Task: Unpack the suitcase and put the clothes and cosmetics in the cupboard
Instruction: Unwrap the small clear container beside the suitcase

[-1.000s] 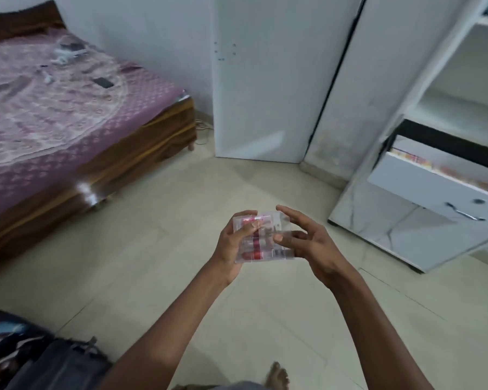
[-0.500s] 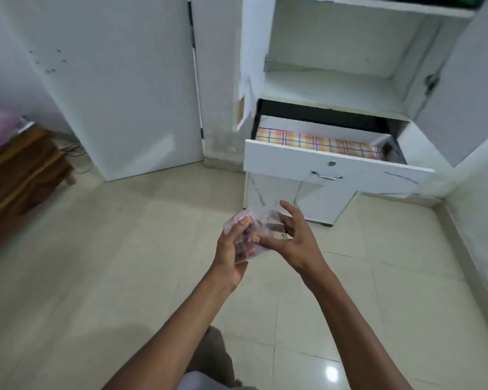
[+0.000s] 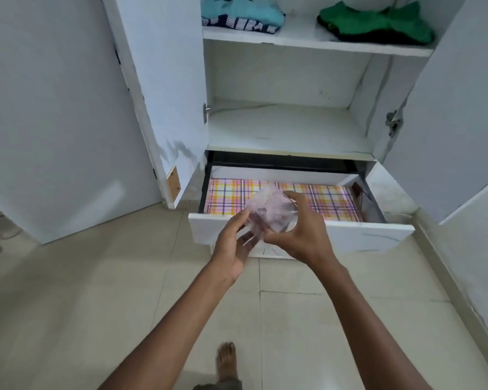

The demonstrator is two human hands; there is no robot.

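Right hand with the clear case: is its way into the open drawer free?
Probably yes. The right hand holds the clear case with the left hand just above the front of the drawer, which stands pulled out with only its checked liner showing.

Both my arms out in front, hands meeting around one grip.

My right hand [image 3: 299, 235] cups from the right and below, thumb beneath, index finger arched over the top. My left hand [image 3: 235, 240] lies at the left of the grip, palm turned inward, fingers loosely spread and fingertips brushing its edge. Both forearms are bare and angle inward towards the grip.
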